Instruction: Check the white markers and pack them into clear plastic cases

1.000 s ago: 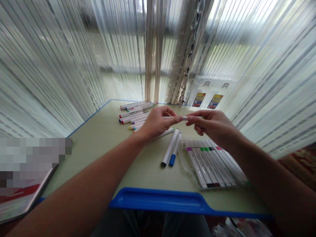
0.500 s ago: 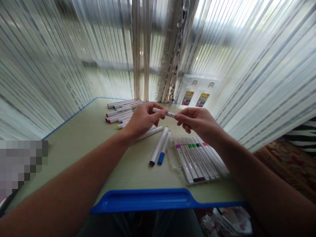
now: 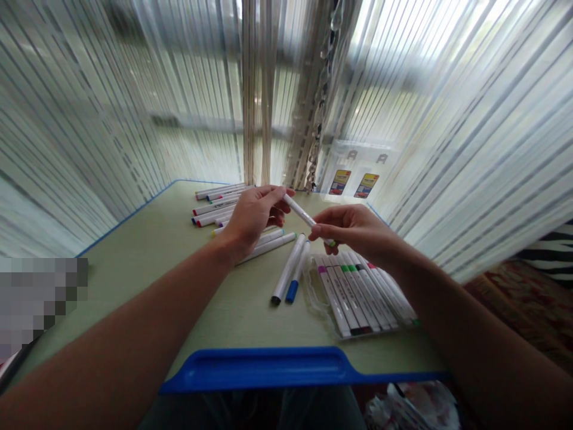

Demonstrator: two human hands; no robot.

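Note:
A white marker (image 3: 299, 210) with a yellow-green end slants between my two hands above the table. My left hand (image 3: 259, 212) is closed on its upper left end with thumb and fingertips. Lower down, my right hand (image 3: 351, 227) pinches it near the yellow-green end. Below the right hand lies a clear plastic case (image 3: 320, 301) with a row of white markers (image 3: 353, 292) in it. Two loose markers, one with a black end (image 3: 286, 272) and one with a blue cap (image 3: 292, 289), lie left of the case. Under and behind my left hand several more markers (image 3: 215, 207) are spread, partly hidden.
The pale green table (image 3: 147, 239) has a blue edge with a moulded tray (image 3: 268, 361) at the front. A clear case lid (image 3: 358, 170) with two labels stands at the back against string curtains (image 3: 197, 89). Plastic bags (image 3: 412, 406) lie below the table at right.
The marker has turned from nearly level to a steeper slant, its right end lower. My right hand has moved slightly down and left, and the yellow-green end now shows.

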